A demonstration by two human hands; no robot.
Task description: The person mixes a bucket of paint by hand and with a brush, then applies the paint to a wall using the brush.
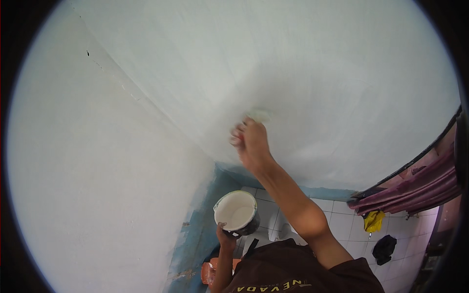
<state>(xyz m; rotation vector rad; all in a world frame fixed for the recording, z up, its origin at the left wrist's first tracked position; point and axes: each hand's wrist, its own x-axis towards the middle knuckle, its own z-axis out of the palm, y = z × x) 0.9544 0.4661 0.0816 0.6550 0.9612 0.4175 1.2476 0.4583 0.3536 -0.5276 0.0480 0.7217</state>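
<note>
Right hand first: I see it closed around the handle of a flat brush with a pale, greenish-white head, the fingers curled and smeared by motion blur, a fleck of red showing between them. The brush lies at the broad white wall, near the middle of my view; the blur is too strong for me to tell whether its bristles touch the surface. That wall looks matte and chalky, with faint streaks and a soft grey shadow around the hand.

Lower down, I have the left hand gripping the near side of a round bucket, dark outside and coated off-white within, its fingertips at the rim. The bucket is tilted enough to show me its smooth, pale inside.

To the left, a second whitish wall meets the first at a corner, and a patchy blue painted band with a ragged upper edge runs along its base. Glossy white square tiles with dark joints cover the floor. On the right I make out a gathered purple cloth curtain, a crumpled yellow plastic bag and a crumpled black bundle.
</note>
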